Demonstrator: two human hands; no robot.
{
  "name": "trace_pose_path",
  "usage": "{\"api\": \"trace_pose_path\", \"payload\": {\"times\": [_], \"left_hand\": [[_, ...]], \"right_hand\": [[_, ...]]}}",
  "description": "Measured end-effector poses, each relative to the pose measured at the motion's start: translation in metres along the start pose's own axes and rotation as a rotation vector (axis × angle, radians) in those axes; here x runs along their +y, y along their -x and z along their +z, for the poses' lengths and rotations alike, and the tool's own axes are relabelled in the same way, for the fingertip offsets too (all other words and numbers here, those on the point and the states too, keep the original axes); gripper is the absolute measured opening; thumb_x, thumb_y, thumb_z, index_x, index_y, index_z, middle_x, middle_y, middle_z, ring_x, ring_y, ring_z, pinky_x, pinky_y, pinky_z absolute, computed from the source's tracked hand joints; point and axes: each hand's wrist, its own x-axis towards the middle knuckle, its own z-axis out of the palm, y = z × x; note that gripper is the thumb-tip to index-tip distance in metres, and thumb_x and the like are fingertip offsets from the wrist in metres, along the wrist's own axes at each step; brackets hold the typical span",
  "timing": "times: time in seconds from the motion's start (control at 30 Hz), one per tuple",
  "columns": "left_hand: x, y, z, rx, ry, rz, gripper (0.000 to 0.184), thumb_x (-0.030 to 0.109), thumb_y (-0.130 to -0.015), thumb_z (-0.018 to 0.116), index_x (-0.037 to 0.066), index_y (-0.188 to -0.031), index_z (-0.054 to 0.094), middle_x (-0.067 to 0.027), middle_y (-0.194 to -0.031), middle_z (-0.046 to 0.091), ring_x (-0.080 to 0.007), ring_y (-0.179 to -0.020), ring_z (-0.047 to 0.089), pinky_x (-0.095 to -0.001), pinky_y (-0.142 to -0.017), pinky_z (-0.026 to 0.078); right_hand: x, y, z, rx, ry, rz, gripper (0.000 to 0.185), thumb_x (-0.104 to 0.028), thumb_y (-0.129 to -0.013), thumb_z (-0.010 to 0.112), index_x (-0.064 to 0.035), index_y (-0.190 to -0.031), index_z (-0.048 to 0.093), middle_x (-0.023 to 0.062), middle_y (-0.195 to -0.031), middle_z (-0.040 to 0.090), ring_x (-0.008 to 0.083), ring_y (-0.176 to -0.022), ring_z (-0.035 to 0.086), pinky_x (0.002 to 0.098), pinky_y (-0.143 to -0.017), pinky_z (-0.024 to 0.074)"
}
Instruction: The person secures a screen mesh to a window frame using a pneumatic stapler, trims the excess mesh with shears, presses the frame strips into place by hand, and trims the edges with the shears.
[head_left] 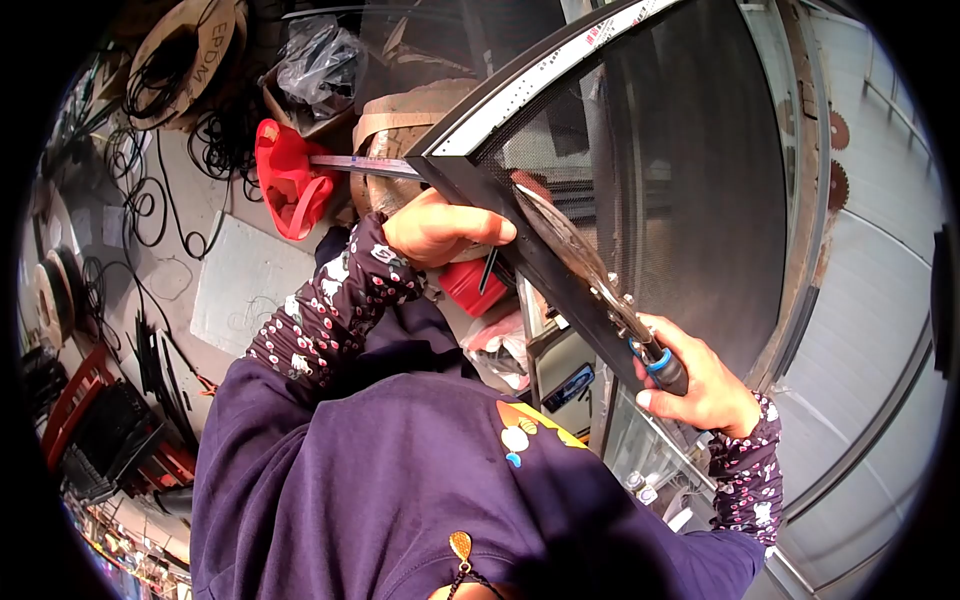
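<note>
A dark window screen frame [560, 290] with black mesh [690, 200] lies at a slant before me. A white strip with red print [535, 88] runs along its far edge. My left hand [450, 228] is closed round the frame near its corner, thumb on top and fingers partly hidden beneath. My right hand [700, 385] is wrapped round the black-and-blue handle of long-bladed metal shears [625, 320]. Their blades lie over the near side of the frame and the mesh; the tip is close to the corner by my left hand.
At the left hangs a red bag [290, 180] beside a metal bar [365, 165]. An EPDM-marked spool [185, 60] and loose black cords [150, 195] lie on the floor, with a grey board [245, 285]. Round saw blades [838, 185] are at the right wall.
</note>
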Motion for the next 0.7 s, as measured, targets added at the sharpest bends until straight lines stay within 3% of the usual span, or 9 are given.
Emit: {"api": "trace_pose_path", "payload": {"times": [0.07,0.13,0.23,0.47,0.57,0.6,0.7], "left_hand": [[0.001,0.0,0.001,-0.007,0.011,0.003,0.015,0.003,-0.075,0.062,-0.004,-0.087,0.064,-0.0054,-0.08,0.065,-0.0129,-0.074,0.06,-0.0251,-0.069,0.046],[0.002,0.002,0.005,-0.014,0.022,0.005,0.016,0.003,-0.075,0.062,-0.005,-0.089,0.064,-0.0055,-0.082,0.065,-0.013,-0.076,0.059,-0.0253,-0.071,0.046],[0.007,0.003,0.012,0.025,0.036,-0.009,0.016,0.002,-0.075,0.061,-0.005,-0.09,0.063,-0.0051,-0.085,0.065,-0.0128,-0.079,0.059,-0.0256,-0.073,0.046],[0.0,0.006,0.002,0.012,0.082,-0.034,0.024,0.001,-0.075,0.061,-0.004,-0.099,0.061,-0.0064,-0.093,0.064,-0.0129,-0.085,0.059,-0.0252,-0.077,0.045],[0.007,0.006,0.014,0.042,0.089,-0.043,0.022,0.0,-0.076,0.06,-0.005,-0.097,0.062,-0.0074,-0.092,0.065,-0.0143,-0.085,0.06,-0.0259,-0.077,0.045],[0.01,0.005,0.019,0.055,0.121,-0.036,0.02,0.0,-0.076,0.06,-0.005,-0.095,0.063,-0.0078,-0.091,0.065,-0.0152,-0.085,0.061,-0.0264,-0.078,0.046],[0.002,0.003,0.006,0.018,0.116,-0.052,0.023,-0.001,-0.075,0.06,-0.005,-0.098,0.063,-0.0089,-0.093,0.066,-0.0172,-0.084,0.062,-0.0273,-0.078,0.047]], "right_hand": [[0.0,0.0,0.0,-0.007,0.013,-0.001,0.077,-0.013,-0.073,0.07,-0.0024,-0.138,0.031,0.0106,-0.109,0.056,0.0162,-0.097,0.055,0.0309,-0.092,0.0423],[0.0,0.001,0.004,-0.072,-0.296,0.058,0.077,-0.013,-0.073,0.07,-0.0018,-0.139,0.031,0.01,-0.111,0.055,0.0172,-0.099,0.054,0.0324,-0.092,0.0424],[0.005,0.002,0.003,-0.139,-0.39,0.037,0.078,-0.014,-0.073,0.07,-0.0019,-0.139,0.031,0.009,-0.113,0.053,0.0174,-0.1,0.053,0.0333,-0.092,0.0426],[0.0,0.0,-0.005,-0.154,-0.37,0.081,0.076,-0.017,-0.072,0.071,-0.0038,-0.137,0.034,0.0032,-0.103,0.05,0.0137,-0.093,0.05,0.0284,-0.087,0.0414],[0.004,-0.002,-0.009,-0.13,-0.311,0.07,0.081,-0.011,-0.066,0.074,-0.0034,-0.136,0.034,0.0039,-0.11,0.051,0.0127,-0.096,0.05,0.0267,-0.084,0.0429],[-0.001,-0.001,-0.008,-0.122,-0.306,0.059,0.073,-0.017,-0.071,0.071,-0.0043,-0.134,0.037,0.002,-0.104,0.05,0.0119,-0.091,0.048,0.027,-0.086,0.0409],[0.007,-0.002,-0.007,-0.074,-0.256,0.021,0.073,-0.018,-0.07,0.071,-0.0039,-0.134,0.037,0.0031,-0.108,0.051,0.0117,-0.094,0.049,0.0273,-0.088,0.0404]]}}
